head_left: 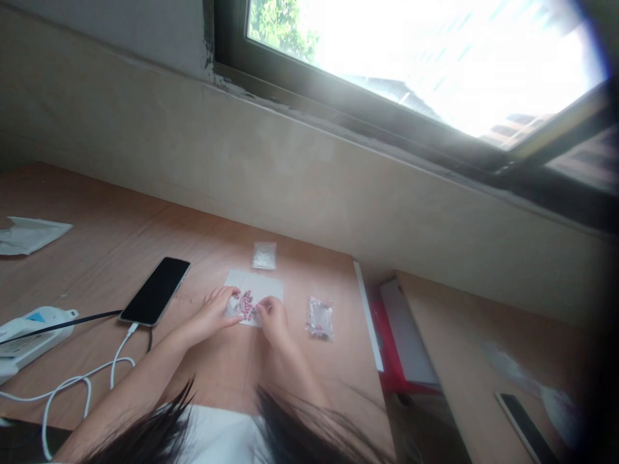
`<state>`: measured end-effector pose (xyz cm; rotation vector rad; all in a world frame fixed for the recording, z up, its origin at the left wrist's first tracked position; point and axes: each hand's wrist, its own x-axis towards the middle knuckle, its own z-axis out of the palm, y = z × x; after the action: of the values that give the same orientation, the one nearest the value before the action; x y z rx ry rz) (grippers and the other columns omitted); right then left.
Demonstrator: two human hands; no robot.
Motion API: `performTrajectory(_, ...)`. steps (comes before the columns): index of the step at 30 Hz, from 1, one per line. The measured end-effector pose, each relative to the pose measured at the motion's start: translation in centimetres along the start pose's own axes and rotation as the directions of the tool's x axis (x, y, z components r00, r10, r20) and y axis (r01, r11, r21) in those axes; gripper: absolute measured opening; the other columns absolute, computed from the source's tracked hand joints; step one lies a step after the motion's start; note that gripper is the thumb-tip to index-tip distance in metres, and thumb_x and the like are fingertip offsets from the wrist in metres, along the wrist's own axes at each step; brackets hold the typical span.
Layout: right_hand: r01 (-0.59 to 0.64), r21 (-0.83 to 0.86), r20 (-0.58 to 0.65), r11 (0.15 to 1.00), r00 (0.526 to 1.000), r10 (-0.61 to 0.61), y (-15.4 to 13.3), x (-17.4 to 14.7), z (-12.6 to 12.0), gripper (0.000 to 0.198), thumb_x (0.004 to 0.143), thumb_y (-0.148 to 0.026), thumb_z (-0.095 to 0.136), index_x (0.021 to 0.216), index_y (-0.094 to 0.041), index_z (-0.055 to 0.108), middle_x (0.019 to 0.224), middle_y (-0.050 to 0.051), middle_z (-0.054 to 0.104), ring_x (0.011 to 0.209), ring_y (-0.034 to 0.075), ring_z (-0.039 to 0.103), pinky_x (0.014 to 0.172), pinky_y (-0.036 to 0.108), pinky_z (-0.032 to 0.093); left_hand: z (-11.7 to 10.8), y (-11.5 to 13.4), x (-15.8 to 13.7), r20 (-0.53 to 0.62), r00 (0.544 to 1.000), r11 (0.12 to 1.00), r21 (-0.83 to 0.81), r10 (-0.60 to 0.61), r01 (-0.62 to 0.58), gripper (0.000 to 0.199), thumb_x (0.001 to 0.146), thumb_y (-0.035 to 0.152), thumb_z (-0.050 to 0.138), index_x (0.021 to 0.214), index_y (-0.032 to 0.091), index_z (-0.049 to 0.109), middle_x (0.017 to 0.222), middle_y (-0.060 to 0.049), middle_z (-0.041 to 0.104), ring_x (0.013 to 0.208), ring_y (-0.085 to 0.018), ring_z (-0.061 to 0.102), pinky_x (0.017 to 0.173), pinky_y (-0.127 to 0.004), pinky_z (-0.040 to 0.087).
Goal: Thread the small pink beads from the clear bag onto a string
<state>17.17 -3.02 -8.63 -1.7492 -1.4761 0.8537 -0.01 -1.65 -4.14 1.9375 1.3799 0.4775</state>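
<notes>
On white paper [271, 285], pink beads [248, 304] lie between the left hand [218, 310], fingers spread, and right hand [274, 319], grip unclear.

Centre of frame: we record small pieces [248, 304] in mixed pink and deep red, against a plain white sheet [269, 283]. Above them we note a whitish packet [264, 256]; right of centre, a clear packet [320, 316] with reddish specks. The tabletop [296, 274] reads light brown, faintly streaked. At left we log a black phone [155, 291] with a pale rim and a white power strip [41, 341] with a blue patch. Upper frame: cream wall [290, 164], dark window frame [338, 103], green foliage [280, 26].
</notes>
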Motion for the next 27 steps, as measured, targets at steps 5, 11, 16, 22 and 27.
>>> performTrajectory(5,0.088,0.095,-0.015,0.992,0.996,-0.087,-3.6,-0.4,-0.8,0.007,0.070,-0.021,0.056,0.073,-0.016,0.059,0.082,0.005,0.053,0.081,0.015,0.047,0.071,0.024,0.036,1.4,-0.4,0.5,-0.038,0.998,0.998,-0.055,0.041,-0.043,0.040,0.067,0.034,0.055,0.102,0.016,0.046,0.108,-0.010,0.050,0.101,-0.024,0.046,0.087,-0.038,0.033)
performTrajectory(11,0.033,0.103,0.043,0.994,0.998,-0.038,-4.6,-0.8,-0.4,0.012,0.072,-0.023,0.053,0.076,-0.016,0.062,0.088,0.008,0.050,0.088,0.018,0.046,0.079,0.028,0.036,2.2,-0.4,1.1,-0.109,0.986,0.984,-0.116,0.125,-0.137,0.038,0.066,0.027,0.055,0.100,0.015,0.044,0.105,-0.010,0.051,0.100,-0.022,0.047,0.087,-0.036,0.036)
performTrajectory(16,0.063,0.205,0.147,0.977,0.985,-0.095,-4.7,-1.4,-0.9,0.017,0.071,-0.030,0.055,0.076,-0.015,0.060,0.089,0.007,0.053,0.088,0.018,0.049,0.075,0.028,0.039,2.0,0.0,1.5,-0.113,0.979,0.967,-0.173,0.170,-0.188,0.043,0.063,0.019,0.054,0.104,0.014,0.040,0.107,-0.012,0.048,0.102,-0.023,0.045,0.088,-0.038,0.036)
performTrajectory(22,0.040,0.306,0.129,0.951,0.988,-0.083,-5.1,-1.7,-1.8,0.017,0.075,-0.029,0.048,0.075,-0.012,0.053,0.075,0.005,0.056,0.070,0.014,0.053,0.062,0.024,0.041,0.4,1.4,0.7,-0.100,0.987,0.957,-0.248,0.127,-0.148,0.048,0.065,0.030,0.058,0.106,0.016,0.038,0.107,-0.009,0.046,0.103,-0.022,0.044,0.090,-0.038,0.035)
performTrajectory(27,0.032,0.431,0.102,0.902,0.991,-0.084,-6.0,-1.7,-3.0,0.017,0.078,-0.029,0.042,0.074,-0.013,0.046,0.070,0.003,0.055,0.060,0.011,0.052,0.055,0.022,0.041,-2.9,3.4,0.3,0.077,0.997,0.841,-0.540,-0.005,0.045,0.032,0.076,0.038,0.046,0.098,0.015,0.044,0.095,-0.006,0.051,0.087,-0.017,0.053,0.073,-0.029,0.044)
